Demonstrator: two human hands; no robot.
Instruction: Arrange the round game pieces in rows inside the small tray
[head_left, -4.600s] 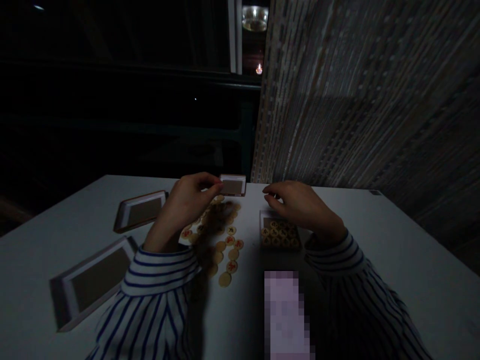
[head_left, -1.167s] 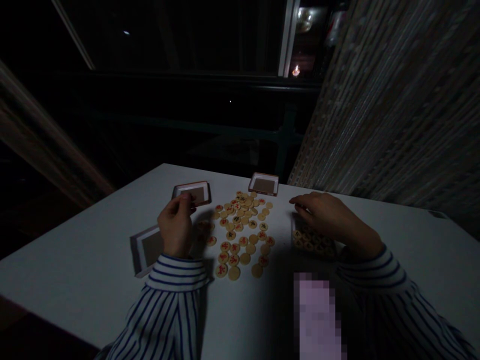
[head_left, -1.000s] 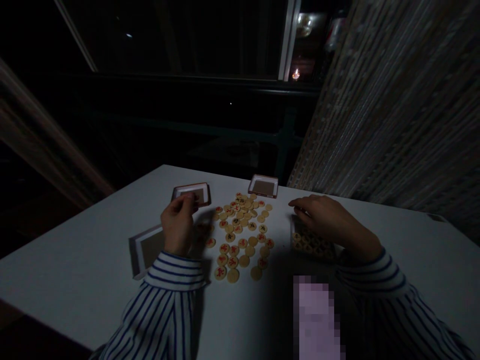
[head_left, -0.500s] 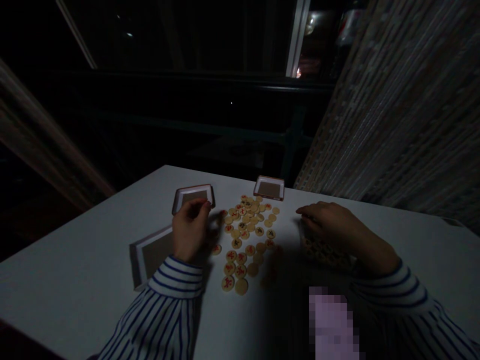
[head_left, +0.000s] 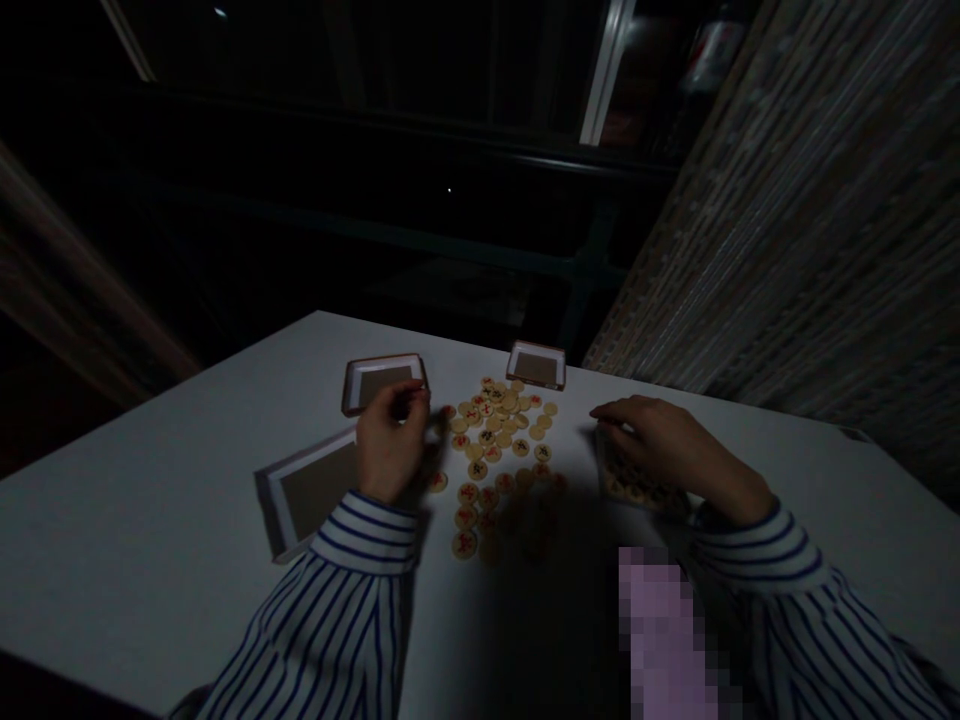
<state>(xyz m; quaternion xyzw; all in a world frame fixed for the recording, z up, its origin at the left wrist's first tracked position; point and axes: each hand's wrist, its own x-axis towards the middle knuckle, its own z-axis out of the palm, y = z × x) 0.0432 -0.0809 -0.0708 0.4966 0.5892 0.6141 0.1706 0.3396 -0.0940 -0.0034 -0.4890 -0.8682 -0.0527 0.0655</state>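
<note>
Round wooden Chinese chess pieces [head_left: 487,437] lie loosely on the white table between my hands, some showing red or black characters, others plain. My left hand [head_left: 391,442] is raised at their left side, thumb and fingertips closed in a pinch; whatever is between them is too dark to make out. On the right, my right hand [head_left: 664,445] hovers over a dark box [head_left: 637,485] holding rows of round pieces. Its fingers are bent and pressed together, and the fingertips hide anything they hold. Shadow covers the nearest pieces.
Behind my left hand stands a shallow open box part [head_left: 346,390], with a larger one [head_left: 279,515] nearer me. A small tray [head_left: 537,368] sits at the far edge. String curtains [head_left: 697,220] hang at right. A pixelated pink patch [head_left: 664,630] covers the lower right.
The view has shifted slightly. My left hand has moved a little to the right, still pinched. The right hand stays over the dark box. Shadow now falls on more of the near pieces.
</note>
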